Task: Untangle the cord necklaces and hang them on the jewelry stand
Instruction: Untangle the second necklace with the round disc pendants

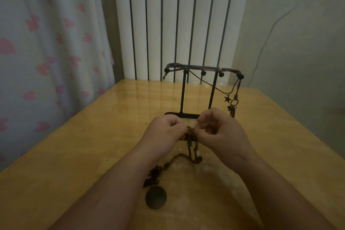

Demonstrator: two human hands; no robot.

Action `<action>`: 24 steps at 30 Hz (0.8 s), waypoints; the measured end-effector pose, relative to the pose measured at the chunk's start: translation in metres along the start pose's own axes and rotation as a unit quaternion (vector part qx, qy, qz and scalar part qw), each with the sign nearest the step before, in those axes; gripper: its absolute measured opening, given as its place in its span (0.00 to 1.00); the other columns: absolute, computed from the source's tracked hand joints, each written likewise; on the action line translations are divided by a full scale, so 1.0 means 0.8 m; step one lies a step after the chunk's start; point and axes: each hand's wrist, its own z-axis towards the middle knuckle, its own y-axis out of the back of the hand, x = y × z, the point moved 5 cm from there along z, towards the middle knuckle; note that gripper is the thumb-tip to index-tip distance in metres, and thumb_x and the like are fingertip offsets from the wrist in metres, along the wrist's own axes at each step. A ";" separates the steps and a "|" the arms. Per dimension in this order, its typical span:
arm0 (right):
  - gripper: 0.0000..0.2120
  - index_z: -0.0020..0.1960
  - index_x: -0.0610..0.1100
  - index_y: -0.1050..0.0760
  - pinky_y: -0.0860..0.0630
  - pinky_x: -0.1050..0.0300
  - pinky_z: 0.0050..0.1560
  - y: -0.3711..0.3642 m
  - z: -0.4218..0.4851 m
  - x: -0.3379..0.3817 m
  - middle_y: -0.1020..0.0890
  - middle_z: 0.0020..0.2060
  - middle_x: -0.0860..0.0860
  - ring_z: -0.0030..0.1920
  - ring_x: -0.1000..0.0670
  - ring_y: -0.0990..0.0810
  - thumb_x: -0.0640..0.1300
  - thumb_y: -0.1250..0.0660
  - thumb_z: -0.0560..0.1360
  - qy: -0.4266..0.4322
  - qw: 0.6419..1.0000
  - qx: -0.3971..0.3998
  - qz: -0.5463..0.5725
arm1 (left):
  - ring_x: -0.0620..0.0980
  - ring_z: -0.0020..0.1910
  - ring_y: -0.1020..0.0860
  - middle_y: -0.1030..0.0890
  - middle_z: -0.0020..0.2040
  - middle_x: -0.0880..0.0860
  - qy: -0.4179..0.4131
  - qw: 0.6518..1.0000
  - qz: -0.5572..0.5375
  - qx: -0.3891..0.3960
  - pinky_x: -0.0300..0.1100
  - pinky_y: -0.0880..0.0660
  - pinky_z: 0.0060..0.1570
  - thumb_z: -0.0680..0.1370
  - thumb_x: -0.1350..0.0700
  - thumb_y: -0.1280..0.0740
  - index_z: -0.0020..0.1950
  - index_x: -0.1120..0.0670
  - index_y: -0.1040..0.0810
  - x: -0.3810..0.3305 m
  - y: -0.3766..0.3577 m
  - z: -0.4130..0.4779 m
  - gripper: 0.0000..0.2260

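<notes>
I see a glossy yellow wooden worktop (93,155), a white ribbed radiator (179,24) behind it, a pink-heart curtain (46,52), and a pale plaster wall (298,43).

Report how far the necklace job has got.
Done: cords already hang on the stand, a star charm dangling at its right. In hand: left hand and right hand pinch a tangled cord; its pendant lies on the table. Left: untangle and hang it.

We look forward and down from head height, close above our left hand (164,130) and right hand (220,130), with the stand (179,115) just beyond them.
</notes>
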 end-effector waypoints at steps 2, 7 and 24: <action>0.14 0.49 0.55 0.25 0.28 0.65 0.30 -0.002 -0.001 0.002 0.18 0.41 0.54 0.30 0.58 0.27 0.37 0.30 0.72 0.008 0.999 0.017 -0.034 | 0.47 0.36 0.26 0.23 0.34 0.50 0.002 1.000 0.011 0.008 0.44 0.29 0.38 0.76 0.56 0.34 0.37 0.53 0.21 0.000 -0.003 0.000 0.08; 0.09 0.42 0.53 0.22 0.24 0.63 0.36 0.008 0.002 0.000 0.21 0.38 0.53 0.37 0.57 0.23 0.40 0.34 0.76 0.012 0.996 -0.027 -0.087 | 0.46 0.36 0.26 0.23 0.34 0.48 0.002 1.000 0.011 -0.020 0.42 0.31 0.40 0.77 0.55 0.35 0.36 0.52 0.22 0.001 0.008 0.000 0.10; 0.07 0.48 0.55 0.21 0.19 0.52 0.51 -0.002 0.002 -0.004 0.18 0.45 0.55 0.46 0.54 0.19 0.43 0.33 0.77 -0.016 0.999 0.028 -0.034 | 0.46 0.36 0.26 0.22 0.36 0.50 -0.008 0.999 0.035 -0.002 0.40 0.31 0.38 0.77 0.55 0.34 0.39 0.54 0.20 0.000 0.000 -0.003 0.08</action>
